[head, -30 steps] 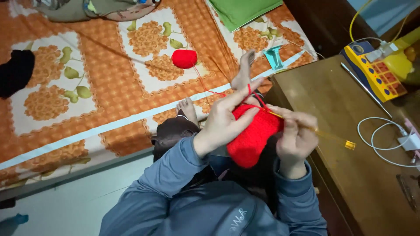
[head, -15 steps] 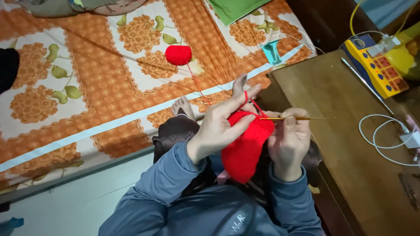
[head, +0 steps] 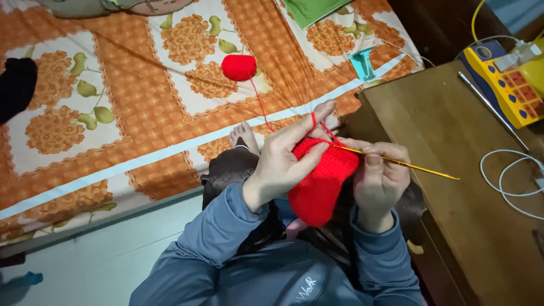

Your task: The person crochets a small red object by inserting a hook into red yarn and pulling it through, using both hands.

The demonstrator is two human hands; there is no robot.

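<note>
Since a second ago, the gold crochet hook (head: 396, 162) in the right hand (head: 378, 180) has swung from pointing down and to the right, its tip low over the tabletop (head: 453, 187), to lying nearly level with only a slight downward slant to the right. The right hand has drawn in closer to the red crocheted piece (head: 323, 181), and the left hand (head: 289, 158) now has its forefinger stretched out farther, the red yarn strand (head: 262, 107) looped over it. The whole view has also shifted, so the red yarn ball (head: 238, 67) on the bed (head: 141, 113) sits a little nearer the middle.
</note>
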